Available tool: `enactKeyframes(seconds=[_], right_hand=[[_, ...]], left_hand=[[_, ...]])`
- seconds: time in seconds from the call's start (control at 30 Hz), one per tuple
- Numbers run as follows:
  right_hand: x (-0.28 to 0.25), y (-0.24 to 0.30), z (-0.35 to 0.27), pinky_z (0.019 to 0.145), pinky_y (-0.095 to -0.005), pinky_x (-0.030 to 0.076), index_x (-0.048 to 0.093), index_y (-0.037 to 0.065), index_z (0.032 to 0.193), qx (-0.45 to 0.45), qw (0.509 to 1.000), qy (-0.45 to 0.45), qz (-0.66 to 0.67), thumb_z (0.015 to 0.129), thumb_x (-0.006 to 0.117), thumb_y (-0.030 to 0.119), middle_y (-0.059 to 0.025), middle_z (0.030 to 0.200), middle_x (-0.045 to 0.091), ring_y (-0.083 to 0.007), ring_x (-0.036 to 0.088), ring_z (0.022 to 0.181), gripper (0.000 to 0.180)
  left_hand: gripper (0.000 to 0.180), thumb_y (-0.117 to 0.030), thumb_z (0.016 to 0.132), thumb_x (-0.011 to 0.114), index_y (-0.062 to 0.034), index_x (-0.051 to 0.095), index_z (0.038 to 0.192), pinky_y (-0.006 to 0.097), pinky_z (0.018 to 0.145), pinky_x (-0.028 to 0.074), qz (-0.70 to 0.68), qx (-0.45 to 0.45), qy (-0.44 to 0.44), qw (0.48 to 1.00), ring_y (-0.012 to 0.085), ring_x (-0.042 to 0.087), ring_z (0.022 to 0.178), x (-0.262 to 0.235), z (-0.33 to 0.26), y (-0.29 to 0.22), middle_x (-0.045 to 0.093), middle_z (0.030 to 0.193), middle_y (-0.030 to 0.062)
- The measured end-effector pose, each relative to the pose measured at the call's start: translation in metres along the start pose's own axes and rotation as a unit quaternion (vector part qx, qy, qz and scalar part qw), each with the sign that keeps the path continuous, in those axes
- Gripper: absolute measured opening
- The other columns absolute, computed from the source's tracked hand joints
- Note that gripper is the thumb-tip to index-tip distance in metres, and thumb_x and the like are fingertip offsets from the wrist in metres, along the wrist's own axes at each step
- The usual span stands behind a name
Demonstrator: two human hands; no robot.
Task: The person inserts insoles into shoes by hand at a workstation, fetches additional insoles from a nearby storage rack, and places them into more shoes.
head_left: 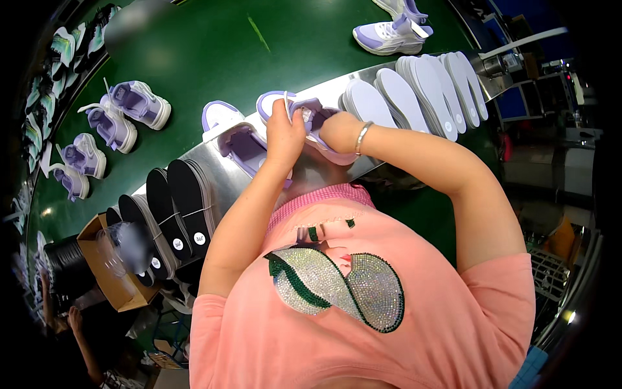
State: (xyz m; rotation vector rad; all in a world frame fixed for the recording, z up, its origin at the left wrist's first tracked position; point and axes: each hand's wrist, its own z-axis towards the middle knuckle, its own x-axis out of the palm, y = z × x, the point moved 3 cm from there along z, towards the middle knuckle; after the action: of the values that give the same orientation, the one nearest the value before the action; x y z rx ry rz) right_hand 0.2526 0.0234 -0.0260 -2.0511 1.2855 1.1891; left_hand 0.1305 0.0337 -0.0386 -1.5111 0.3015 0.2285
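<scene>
A white and lilac sneaker (311, 115) rests at the near edge of the metal strip in front of me. My left hand (286, 135) is closed around its front upper, by the tongue and a white lace, thumb on top. My right hand (340, 133), with a bangle on its wrist, reaches into the shoe's opening; its fingertips are hidden inside. Just left of my left hand lies the matching sneaker (243, 146), its lilac lining facing up. Close to my right hand, stacks of white insoles (366, 104) begin and run off to the right.
Left on the green table (214, 52) stand several lilac sneakers (139, 104). Another pair (389, 35) is at the far right. Tied black insoles (189, 198) lie at near left beside a cardboard box (123, 295). Another person's hand (75, 319) shows at lower left.
</scene>
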Motion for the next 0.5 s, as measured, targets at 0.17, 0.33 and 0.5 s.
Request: enactKeyframes(seconds=[0.17,0.33,0.5], right_hand=[[-0.017,0.009,-0.047,0.079,-0.0423,0.035,0.061,0.003,0.068,-0.033,0.988,0.153,-0.021,0.067,0.051,0.017,-0.0126,0.063,0.060,-0.0265,0.059,0.064,0.017],[0.005,0.007,-0.047,0.086,-0.0490,0.026,0.062,0.005,0.068,-0.030,0.987,0.158,0.002,0.061,0.049,0.008,-0.0134,0.073,0.061,-0.0286,0.058,0.072,0.015],[-0.022,0.010,-0.065,0.088,-0.0533,0.023,0.061,0.007,0.072,-0.047,0.984,-0.006,0.171,0.070,0.049,0.013,-0.0134,0.071,0.061,-0.0281,0.058,0.075,0.013]], left_hand=[[0.021,-0.009,0.076,0.049,0.0044,0.041,0.091,0.044,0.063,0.041,0.009,0.010,-0.001,1.000,0.0423,0.052,0.073,-0.002,-0.009,-0.010,0.054,0.077,0.0259],[0.021,-0.008,0.077,0.048,0.0042,0.041,0.092,0.044,0.063,0.041,0.006,0.004,0.019,1.000,0.0425,0.052,0.074,-0.003,-0.013,-0.008,0.054,0.078,0.0259],[0.024,-0.007,0.078,0.046,0.0027,0.036,0.097,0.044,0.065,0.041,0.011,-0.020,0.037,0.999,0.0416,0.053,0.076,-0.015,-0.028,-0.012,0.054,0.081,0.0260]])
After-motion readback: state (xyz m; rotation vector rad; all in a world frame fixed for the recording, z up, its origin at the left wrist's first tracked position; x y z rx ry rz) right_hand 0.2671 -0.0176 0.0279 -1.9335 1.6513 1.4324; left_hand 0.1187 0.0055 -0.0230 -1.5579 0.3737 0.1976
